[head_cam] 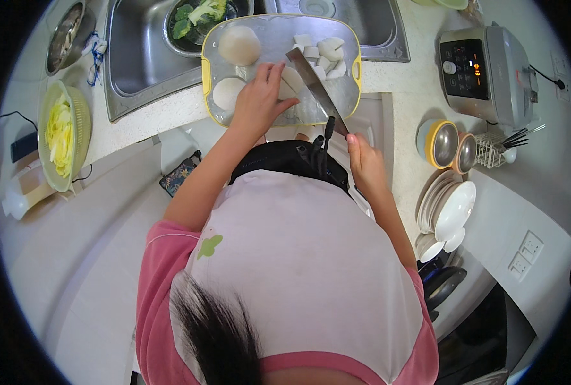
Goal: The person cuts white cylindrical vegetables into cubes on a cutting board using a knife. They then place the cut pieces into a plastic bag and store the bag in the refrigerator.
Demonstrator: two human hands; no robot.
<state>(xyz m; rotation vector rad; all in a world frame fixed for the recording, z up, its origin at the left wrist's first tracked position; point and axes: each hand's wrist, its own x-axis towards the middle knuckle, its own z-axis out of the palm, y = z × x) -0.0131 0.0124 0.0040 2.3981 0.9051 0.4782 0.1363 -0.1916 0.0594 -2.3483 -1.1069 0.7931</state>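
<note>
My right hand grips the handle of a kitchen knife, its broad blade slanting across a yellow-rimmed cutting board. Fingers of my left hand rest on a cut piece of white, peeled vegetable, just left of the blade. Beyond the knife, at the board's right side, lies a group of white chunks. Two larger rounded white pieces lie at the left, one at the back and one nearer me. The board reaches over the sink's front edge.
Broccoli sits in a metal bowl in the sink. Leafy cabbage fills a green basket at the left, with a metal bowl behind. Along the right stand an electric cooker, two cups and stacked white plates.
</note>
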